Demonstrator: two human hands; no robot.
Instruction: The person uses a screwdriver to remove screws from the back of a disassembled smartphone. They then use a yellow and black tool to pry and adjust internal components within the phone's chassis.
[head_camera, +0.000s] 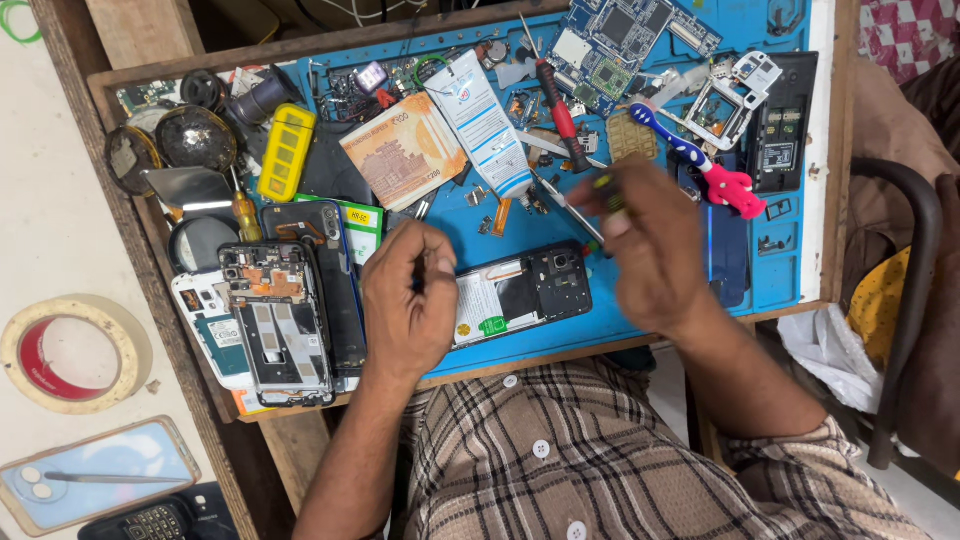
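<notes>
An opened black phone (520, 290) lies back-up on the blue work mat (640, 130), its inner frame and camera exposed. My left hand (405, 300) rests on the phone's left end, fingers curled around a thin dark tool. My right hand (645, 240) hovers over the phone's right end and pinches a small screwdriver (590, 215) with a green and black handle, its metal shaft pointing up-left. The hand is blurred.
A stack of dismantled phones (280, 320) lies left of my left hand. On the mat are a white tube (485, 120), a red screwdriver (558, 105), a banknote (400, 150), a toothbrush (690, 150), circuit boards (620, 40) and small parts. A tape roll (70, 350) sits far left.
</notes>
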